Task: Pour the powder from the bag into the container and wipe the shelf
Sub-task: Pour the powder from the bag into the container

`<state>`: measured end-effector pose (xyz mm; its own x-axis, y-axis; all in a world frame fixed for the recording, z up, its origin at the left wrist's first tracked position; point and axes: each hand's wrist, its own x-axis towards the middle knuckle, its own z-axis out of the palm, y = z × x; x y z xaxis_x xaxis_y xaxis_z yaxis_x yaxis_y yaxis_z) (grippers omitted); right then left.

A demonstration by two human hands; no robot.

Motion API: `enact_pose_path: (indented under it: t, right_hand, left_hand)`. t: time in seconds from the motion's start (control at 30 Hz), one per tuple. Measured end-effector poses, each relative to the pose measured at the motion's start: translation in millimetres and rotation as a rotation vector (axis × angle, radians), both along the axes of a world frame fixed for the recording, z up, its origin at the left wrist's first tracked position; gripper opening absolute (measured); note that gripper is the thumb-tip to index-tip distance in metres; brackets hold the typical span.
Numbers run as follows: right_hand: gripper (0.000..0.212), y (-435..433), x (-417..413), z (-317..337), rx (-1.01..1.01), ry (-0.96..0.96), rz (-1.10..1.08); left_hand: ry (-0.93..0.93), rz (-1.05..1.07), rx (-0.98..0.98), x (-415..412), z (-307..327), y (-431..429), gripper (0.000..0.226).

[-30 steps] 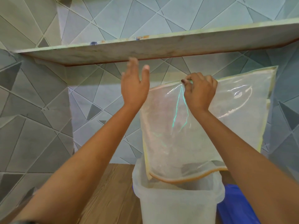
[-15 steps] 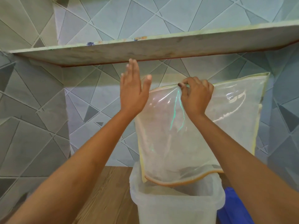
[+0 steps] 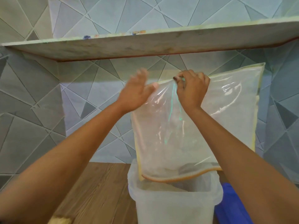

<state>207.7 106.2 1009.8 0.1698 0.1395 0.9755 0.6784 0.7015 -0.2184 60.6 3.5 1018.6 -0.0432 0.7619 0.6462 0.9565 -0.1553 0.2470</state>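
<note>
Our right hand has its fingertips bunched tight on the upturned bottom seam of the bag, pinching the clear plastic so that creases run down from the grip. Our left hand is flat, with its fingers straight and together and nothing held. It sits right at the bag's upper left corner, but it is blurred and we cannot tell whether the palm touches the plastic. Below both hands the bag hangs upside down. Its orange-edged mouth dips inside the rim of the white container, which stands on the wooden counter. The bag looks nearly empty to us: only a pale haze clings near the mouth, and a slope of powder shows inside the container. We judge the pouring close to done, with a last shake or tap left to free the residue. The shelf runs just above our hands and well clear of the bag. Wiping it is not yet begun, and we see no cloth for the job. A blue object sits just beside the container on the right.
</note>
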Motion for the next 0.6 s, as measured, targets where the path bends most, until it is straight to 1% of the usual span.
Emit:
enact_pose_path:
  t: [0.03,0.07,0.1,0.13,0.17,0.2,0.23,0.27,0.3,0.33,0.37,0.4,0.43,0.47,0.5,0.53,0.57,0.6]
  right_hand:
    - [0.022,0.6,0.0,-0.4,-0.005,-0.021,-0.011]
    - [0.022,1.6,0.0,-0.7,-0.003,-0.037,-0.019]
    - [0.022,2.3,0.5,-0.9,0.001,-0.035,-0.018]
    - [0.022,2.2,1.8,-0.7,0.004,-0.017,-0.007]
    - [0.022,2.1,3.6,-0.5,0.0,0.003,0.009]
    - [0.022,2.2,5.4,-0.2,-0.009,0.01,0.018]
    - [0.023,2.0,6.8,-0.1,-0.014,-0.004,0.015]
    - [0.023,1.7,7.2,-0.2,-0.007,-0.032,0.009]
    - [0.022,1.0,7.3,-0.2,0.006,-0.05,0.004]
    - [0.022,-0.1,7.2,0.0,0.011,-0.043,0.008]
    - [0.023,-2.0,7.6,0.7,0.004,-0.021,0.018]
    - [0.023,-2.6,8.0,2.2,-0.014,0.0,0.027]
    - [0.024,-2.3,8.3,4.0,-0.03,0.01,0.026]
    - [0.025,-2.4,8.9,6.2,-0.038,0.005,0.021]
    - [0.026,-2.5,9.5,8.8,-0.039,-0.001,0.017]
    - [0.026,-3.0,9.8,11.8,-0.036,0.008,0.017]
    - [0.026,-4.5,10.0,14.4,-0.038,0.033,0.02]
    - [0.026,-5.5,10.2,16.0,-0.045,0.058,0.023]
  left_hand:
    - [0.013,-0.05,-0.196,0.6,-2.5,-1.3,0.063]
    - [-0.014,-0.056,-0.267,0.5,-4.1,-1.5,0.062]
    - [-0.074,-0.038,-0.148,0.0,-2.7,-2.2,0.06]
    - [-0.157,-0.014,0.102,-1.8,-0.4,-2.3,0.058]
    - [-0.192,0.029,0.264,-2.3,2.4,-4.4,0.057]
    - [-0.166,0.025,0.225,-2.2,3.3,-5.0,0.056]
    - [-0.1,-0.009,0.026,-1.6,0.7,-5.0,0.054]
    - [-0.081,-0.049,-0.186,-1.6,-4.6,-3.5,0.053]
    - [-0.103,-0.066,-0.239,-1.4,-7.5,-2.4,0.055]
    - [-0.169,-0.062,-0.115,-2.4,-7.3,-2.4,0.056]
    - [-0.253,-0.032,0.117,-2.3,-5.2,-4.3,0.056]
    - [-0.254,0.01,0.256,-3.6,-1.4,-3.9,0.058]
    - [-0.181,-0.016,0.205,-2.0,0.9,-3.8,0.062]
    - [-0.063,-0.068,0.022,0.6,-0.9,-5.7,0.063]
    - [0.012,-0.104,-0.143,2.4,-4.4,-5.0,0.061]
    - [0.034,-0.095,-0.143,3.8,-6.8,-5.5,0.061]
    - [-0.015,-0.07,-0.007,1.8,-5.8,-5.0,0.065]
    - [-0.078,-0.035,0.172,0.9,-1.7,-5.4,0.069]
